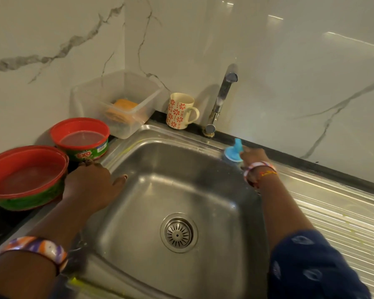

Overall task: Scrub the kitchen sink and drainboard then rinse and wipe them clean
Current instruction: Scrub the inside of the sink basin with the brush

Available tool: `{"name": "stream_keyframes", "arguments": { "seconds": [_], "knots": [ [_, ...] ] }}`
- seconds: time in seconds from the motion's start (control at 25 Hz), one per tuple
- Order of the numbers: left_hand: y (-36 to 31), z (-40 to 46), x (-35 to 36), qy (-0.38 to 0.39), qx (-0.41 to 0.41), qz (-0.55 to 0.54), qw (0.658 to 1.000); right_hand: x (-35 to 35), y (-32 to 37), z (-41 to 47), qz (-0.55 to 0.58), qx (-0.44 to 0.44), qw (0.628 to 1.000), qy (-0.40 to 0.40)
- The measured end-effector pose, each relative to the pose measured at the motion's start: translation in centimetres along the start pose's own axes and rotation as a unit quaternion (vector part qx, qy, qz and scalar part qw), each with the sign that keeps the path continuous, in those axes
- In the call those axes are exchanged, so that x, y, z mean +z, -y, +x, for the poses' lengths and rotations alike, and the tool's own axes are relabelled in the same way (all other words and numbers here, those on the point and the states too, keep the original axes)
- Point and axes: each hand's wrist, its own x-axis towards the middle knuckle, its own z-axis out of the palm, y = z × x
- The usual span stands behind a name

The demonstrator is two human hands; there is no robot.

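Two red tubs (26,175) (81,138) at left, each holding reddish contents, possibly soap. Left hand (91,186) flat on sink (160,169) rim, fingers relaxed. Clear box (117,100) holds orange sponge (124,104). Mug (179,111), tap (222,98). Right hand (254,157) grips blue brush (233,151) at rear corner. Drainboard (333,212) right.

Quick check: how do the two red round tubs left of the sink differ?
The near red round tub looks larger and sits at the frame's left edge, its label unreadable; the far red round tub looks smaller, sits nearer the clear plastic box and shows an EXO label. Both have red rims, green sides, stand upright, lidless, with a reddish content inside.
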Motion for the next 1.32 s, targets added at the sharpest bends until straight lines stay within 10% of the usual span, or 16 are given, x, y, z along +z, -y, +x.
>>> {"name": "stream_keyframes", "arguments": {
  "seconds": [0.36,0.64,0.88,1.32],
  "knots": [
    [-0.4,0.2,0.9,0.018,0.009,0.083,0.996,13.6,11.4,-1.6,0.095,-0.058,0.978,0.176],
    [-0.2,0.1,0.6,0.020,-0.021,0.067,0.997,1.9,0.1,-0.6,0.081,-0.028,0.995,0.052],
    [0.0,0.0,0.7,0.021,-0.041,0.008,0.999,-8.4,-4.5,-1.7,-0.182,0.060,0.979,-0.067],
    [-0.4,-0.2,0.8,0.029,-0.052,0.030,0.998,7.6,6.0,-6.4,-0.055,-0.055,0.997,0.009]
  ]
}}
